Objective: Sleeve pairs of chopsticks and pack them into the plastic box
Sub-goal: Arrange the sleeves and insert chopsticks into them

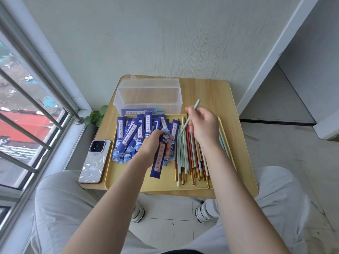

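Wooden surface (211,92) carries tray (165,184); plastic box (148,96) beyond it. Left hand (150,145) grips sleeve (159,160) steady; right hand (201,127) pinches teal chopstick (196,104), aimed toward sleeve mouth for insertion.

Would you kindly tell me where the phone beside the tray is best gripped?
Grip the phone across its two long edges, near the middle, coming from above. It lies flat, back up, on the table, its right edge close to the tray, so fingers likely fit better from overhead.
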Action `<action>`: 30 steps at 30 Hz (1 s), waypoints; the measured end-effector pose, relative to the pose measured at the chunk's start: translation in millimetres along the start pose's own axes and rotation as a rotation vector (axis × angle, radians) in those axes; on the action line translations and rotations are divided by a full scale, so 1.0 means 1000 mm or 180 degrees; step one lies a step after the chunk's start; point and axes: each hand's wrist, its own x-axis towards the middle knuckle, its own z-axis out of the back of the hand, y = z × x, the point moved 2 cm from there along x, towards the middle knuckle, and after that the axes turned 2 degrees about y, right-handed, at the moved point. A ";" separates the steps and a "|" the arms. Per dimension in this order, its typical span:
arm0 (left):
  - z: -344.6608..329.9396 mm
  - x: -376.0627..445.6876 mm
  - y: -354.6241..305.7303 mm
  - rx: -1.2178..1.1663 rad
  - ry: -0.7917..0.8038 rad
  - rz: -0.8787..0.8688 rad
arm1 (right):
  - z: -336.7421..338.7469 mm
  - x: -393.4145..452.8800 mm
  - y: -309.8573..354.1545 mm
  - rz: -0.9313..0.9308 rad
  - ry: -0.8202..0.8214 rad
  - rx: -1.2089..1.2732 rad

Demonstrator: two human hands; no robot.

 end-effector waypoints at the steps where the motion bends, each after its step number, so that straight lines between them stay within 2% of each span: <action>1: 0.001 0.001 0.000 0.0006 0.0017 -0.0007 | 0.000 0.002 0.000 0.0079 -0.0135 -0.0044; 7: -0.001 -0.004 -0.002 0.0721 -0.0022 -0.0135 | 0.000 0.014 -0.005 -0.0195 -0.0708 0.0431; 14: -0.014 -0.014 -0.009 0.1324 0.0118 -0.0272 | -0.006 0.011 -0.003 -0.0199 -0.0528 0.0335; 16: -0.015 -0.015 -0.010 0.1322 0.0174 -0.0374 | -0.006 0.008 -0.001 -0.0211 -0.0127 -0.0039; 20: -0.012 -0.008 -0.008 0.0998 -0.0166 -0.0382 | -0.008 -0.008 0.004 -0.0686 0.1659 -0.1033; 21: -0.011 -0.006 -0.007 0.0940 -0.0317 -0.0337 | -0.009 -0.011 0.003 -0.0826 0.1899 -0.1294; 22: -0.009 -0.004 -0.006 0.0917 -0.0448 -0.0285 | -0.010 -0.013 -0.003 -0.0901 0.1952 -0.1573; 24: -0.006 -0.002 -0.005 0.0958 -0.0608 -0.0156 | -0.011 -0.012 -0.017 -0.0850 0.1723 -0.2252; 27: -0.005 0.001 -0.002 0.1121 -0.0654 -0.0071 | -0.016 -0.015 -0.039 -0.0860 0.1579 -0.3152; 30: -0.005 0.002 0.001 0.1242 -0.0614 -0.0024 | -0.025 -0.022 -0.050 -0.0987 0.1625 -0.3391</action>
